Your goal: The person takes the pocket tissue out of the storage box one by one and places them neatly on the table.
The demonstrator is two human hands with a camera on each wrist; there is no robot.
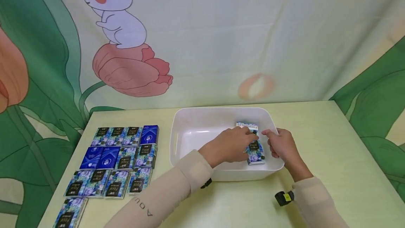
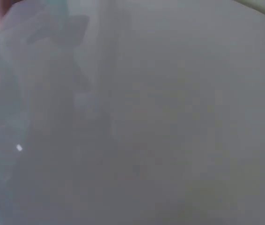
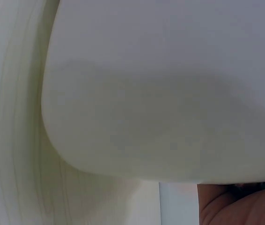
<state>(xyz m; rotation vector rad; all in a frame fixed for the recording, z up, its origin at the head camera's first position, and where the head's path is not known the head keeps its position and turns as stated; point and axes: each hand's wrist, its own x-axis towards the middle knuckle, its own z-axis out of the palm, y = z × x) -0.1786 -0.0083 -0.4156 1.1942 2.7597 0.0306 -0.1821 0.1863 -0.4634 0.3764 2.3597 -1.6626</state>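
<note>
A white plastic bin (image 1: pixel 202 173) stands on the table. My left hand (image 1: pixel 232 145) reaches into its right half, with thumb and fingers on a floral tissue pack (image 1: pixel 255 156) marked "Face". The fingers cover part of the pack. My right hand (image 1: pixel 283 145) grips the bin's right side, thumb over the rim and some fingertips showing inside. In the left wrist view the bin's pale wall (image 2: pixel 170 117) fills nearly everything. The right wrist view shows the outside of the bin (image 3: pixel 160 122), with part of the right hand (image 3: pixel 240 206) at the lower right corner.
Left of the bin lie rows of tissue packs, several floral ones (image 1: pixel 120 184) and a few blue ones (image 1: pixel 108 157). One floral pack (image 1: pixel 70 214) lies at the near left. The pale yellow table (image 1: pixel 335 143) meets a printed curtain (image 1: pixel 205 45) at the back.
</note>
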